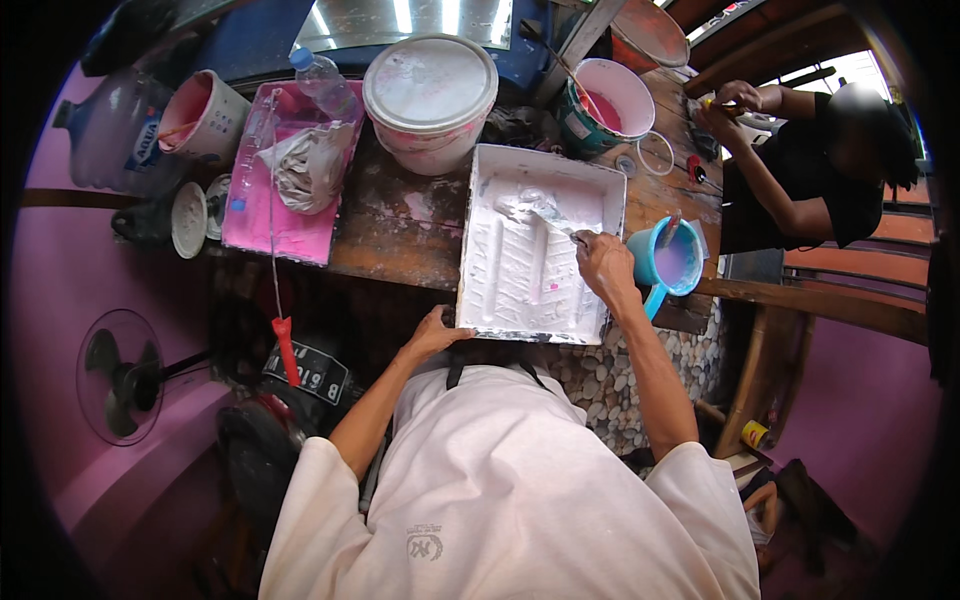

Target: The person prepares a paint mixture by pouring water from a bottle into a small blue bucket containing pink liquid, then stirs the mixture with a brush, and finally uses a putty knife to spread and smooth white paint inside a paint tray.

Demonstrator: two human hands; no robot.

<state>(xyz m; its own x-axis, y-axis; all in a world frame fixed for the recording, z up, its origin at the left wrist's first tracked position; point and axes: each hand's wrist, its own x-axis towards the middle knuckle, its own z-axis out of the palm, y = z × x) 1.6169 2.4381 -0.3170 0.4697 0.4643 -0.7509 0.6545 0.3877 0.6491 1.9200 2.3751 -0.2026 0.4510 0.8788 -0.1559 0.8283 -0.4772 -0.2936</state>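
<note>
A white paint tray (515, 275) lies at the front edge of the wooden table, coated with white paint and a small pink spot. My left hand (435, 332) grips its near left corner. My right hand (605, 265) is closed on the handle of a paint tool (548, 212), a brush or scraper, whose white-coated end is in the upper part of the tray. Just right of that hand stands a light blue dipper (676, 262) holding pale liquid, with a tool leaning in it.
A pink tray (262, 230) with cloth, bottle and roller, a lidded bucket (430, 105), paint buckets (612, 90) and a water jug (105, 140) crowd the wooden table (385, 250). A fan (120, 375) is at lower left. Another person (820, 175) works at the right.
</note>
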